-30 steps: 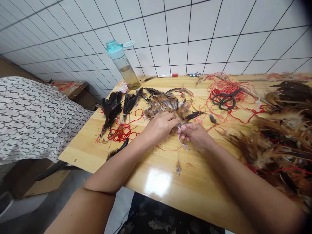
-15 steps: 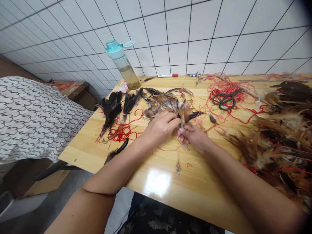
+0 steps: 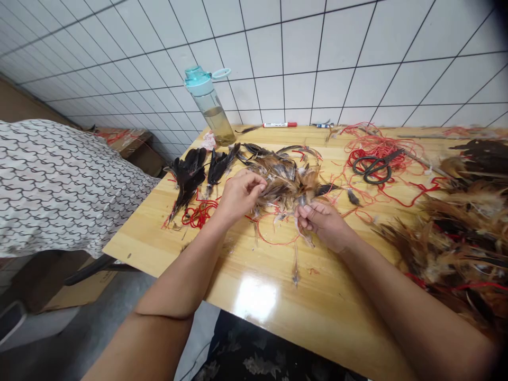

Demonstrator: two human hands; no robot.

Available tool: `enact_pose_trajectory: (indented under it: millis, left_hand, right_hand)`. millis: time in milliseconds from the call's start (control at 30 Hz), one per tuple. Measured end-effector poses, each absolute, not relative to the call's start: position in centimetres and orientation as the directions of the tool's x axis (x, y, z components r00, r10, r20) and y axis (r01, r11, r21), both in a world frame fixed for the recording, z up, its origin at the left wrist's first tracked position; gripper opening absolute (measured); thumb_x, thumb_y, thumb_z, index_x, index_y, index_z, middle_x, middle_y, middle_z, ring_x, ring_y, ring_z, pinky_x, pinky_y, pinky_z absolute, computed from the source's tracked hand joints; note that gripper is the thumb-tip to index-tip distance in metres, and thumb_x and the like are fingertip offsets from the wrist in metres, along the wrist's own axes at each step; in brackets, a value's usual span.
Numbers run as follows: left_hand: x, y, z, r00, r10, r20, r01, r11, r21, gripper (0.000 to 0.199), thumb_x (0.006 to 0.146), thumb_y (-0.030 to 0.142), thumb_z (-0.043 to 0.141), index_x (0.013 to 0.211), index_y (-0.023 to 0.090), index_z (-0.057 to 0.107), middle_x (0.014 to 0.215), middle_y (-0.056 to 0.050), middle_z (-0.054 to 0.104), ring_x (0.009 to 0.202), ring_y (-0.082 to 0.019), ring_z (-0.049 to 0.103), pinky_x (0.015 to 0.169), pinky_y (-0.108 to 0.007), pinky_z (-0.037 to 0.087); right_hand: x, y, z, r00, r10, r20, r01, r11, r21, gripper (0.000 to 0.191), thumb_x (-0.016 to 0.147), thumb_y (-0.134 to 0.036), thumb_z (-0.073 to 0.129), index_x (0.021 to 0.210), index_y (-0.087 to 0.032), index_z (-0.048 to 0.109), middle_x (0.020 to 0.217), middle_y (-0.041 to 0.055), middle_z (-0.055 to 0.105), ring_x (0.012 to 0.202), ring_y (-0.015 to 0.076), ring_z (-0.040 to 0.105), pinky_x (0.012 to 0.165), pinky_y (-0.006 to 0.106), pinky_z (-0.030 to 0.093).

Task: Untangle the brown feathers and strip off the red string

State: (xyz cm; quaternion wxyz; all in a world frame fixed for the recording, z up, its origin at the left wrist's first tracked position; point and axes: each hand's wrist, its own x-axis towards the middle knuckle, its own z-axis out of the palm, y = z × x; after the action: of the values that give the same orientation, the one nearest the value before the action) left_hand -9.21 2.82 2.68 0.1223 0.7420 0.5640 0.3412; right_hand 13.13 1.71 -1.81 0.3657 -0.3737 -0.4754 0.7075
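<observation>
My right hand (image 3: pixel 320 221) pinches a small bunch of feathers (image 3: pixel 305 191) by its base. Brown tips fan up from the fingers, and a pale wisp hangs below them. My left hand (image 3: pixel 241 194) is at the left side of a loose pile of brown and grey feathers (image 3: pixel 273 166), its thumb and fingertips pressed together. Whatever may be between those fingertips is too small to make out. A thin red thread (image 3: pixel 273 242) curves across the table below the pile.
Scissors (image 3: pixel 372 168) lie on tangled red string (image 3: pixel 381 145). A large feather heap (image 3: pixel 468 227) covers the right side. Black feather bunches (image 3: pixel 190 172) and red cord (image 3: pixel 196 214) lie left. A water bottle (image 3: pixel 216 114) and red marker (image 3: pixel 280 125) are near the tiled wall.
My left hand has drawn away to the left from my right hand, leaving the feather bunch in the right fingers. The view has shifted slightly.
</observation>
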Motion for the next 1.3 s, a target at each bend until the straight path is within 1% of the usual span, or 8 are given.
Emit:
enact_pose_trajectory:
  millis: [200,300,400,567,667,833,933,1300]
  left_hand:
    - [-10.1,2.8,2.7,0.343,0.931,0.124,0.76,-0.352,0.546,0.009,0.079,0.018,0.058,0.078,0.016,0.066,0.078,-0.001,0.061,0.072,-0.012,0.055,0.068,-0.024,0.043]
    - [-9.7,2.7,1.9,0.408,0.903,0.135,0.772,-0.42,0.477,0.013,0.079,0.014,0.057,0.087,0.018,0.068,0.083,-0.003,0.061,0.078,-0.014,0.056,0.073,-0.026,0.045]
    - [-9.1,2.8,0.8,0.447,0.877,0.175,0.808,-0.48,0.341,0.018,0.082,0.014,0.054,0.092,0.018,0.068,0.09,-0.006,0.062,0.09,-0.018,0.054,0.083,-0.032,0.044]
    - [-8.4,2.9,0.2,0.462,0.877,0.136,0.858,-0.48,0.182,0.019,0.087,0.016,0.046,0.086,0.016,0.065,0.09,-0.008,0.061,0.091,-0.021,0.051,0.087,-0.036,0.041]
    - [-8.5,2.8,0.8,0.466,0.867,0.176,0.84,-0.496,0.221,0.016,0.087,0.015,0.045,0.084,0.016,0.061,0.091,-0.007,0.061,0.089,-0.019,0.05,0.085,-0.034,0.04]
    - [-8.5,2.0,2.3,0.45,0.851,0.272,0.77,-0.524,0.365,0.011,0.087,0.015,0.045,0.088,0.017,0.056,0.082,-0.002,0.06,0.078,-0.015,0.053,0.075,-0.028,0.04]
    - [-7.7,1.3,2.8,0.517,0.8,0.304,0.706,-0.6,0.377,0.011,0.089,0.015,0.044,0.087,0.017,0.055,0.082,-0.002,0.061,0.078,-0.013,0.053,0.074,-0.026,0.04]
    - [-5.6,0.2,2.5,0.651,0.698,0.298,0.736,-0.676,-0.026,0.024,0.095,0.023,0.038,0.086,0.016,0.059,0.084,-0.006,0.058,0.082,-0.018,0.05,0.074,-0.031,0.038]
  right_hand:
    - [13.2,1.7,-1.8,-0.381,0.908,-0.175,-0.21,-0.27,-0.94,0.043,0.063,-0.059,0.072,0.063,-0.019,0.055,0.057,-0.0014,0.053,0.052,0.0095,0.04,0.05,0.024,0.031]
    - [13.1,1.6,-2.1,-0.318,0.935,-0.158,-0.195,-0.227,-0.954,0.041,0.065,-0.059,0.071,0.067,-0.02,0.057,0.056,-0.002,0.051,0.052,0.0099,0.04,0.049,0.024,0.03]
    - [13.0,1.6,-2.4,-0.282,0.952,-0.12,-0.15,-0.168,-0.974,0.042,0.068,-0.059,0.068,0.065,-0.019,0.056,0.056,-0.0017,0.051,0.052,0.0101,0.04,0.05,0.024,0.031]
    - [12.6,1.5,-2.6,-0.244,0.964,-0.106,-0.083,-0.129,-0.988,0.044,0.071,-0.062,0.063,0.062,-0.019,0.054,0.052,-0.0025,0.049,0.05,0.0099,0.04,0.05,0.024,0.031]
    - [12.6,1.5,-2.6,-0.225,0.968,-0.109,-0.05,-0.123,-0.991,0.044,0.072,-0.061,0.062,0.061,-0.02,0.052,0.051,-0.0026,0.05,0.049,0.0098,0.041,0.05,0.024,0.032]
    - [12.3,1.4,-2.7,-0.185,0.973,-0.14,0.063,-0.13,-0.989,0.038,0.076,-0.055,0.058,0.062,-0.02,0.053,0.051,-0.0023,0.051,0.047,0.01,0.043,0.049,0.025,0.034]
    - [12.2,1.3,-2.9,-0.145,0.976,-0.162,0.132,-0.143,-0.981,0.034,0.077,-0.052,0.057,0.063,-0.02,0.055,0.049,-0.0023,0.05,0.045,0.0107,0.043,0.048,0.026,0.034]
    - [12.2,1.1,-3.6,-0.219,0.973,-0.075,0.293,-0.008,-0.956,0.025,0.082,-0.034,0.053,0.062,-0.021,0.059,0.052,-0.0004,0.051,0.049,0.0136,0.045,0.05,0.027,0.034]
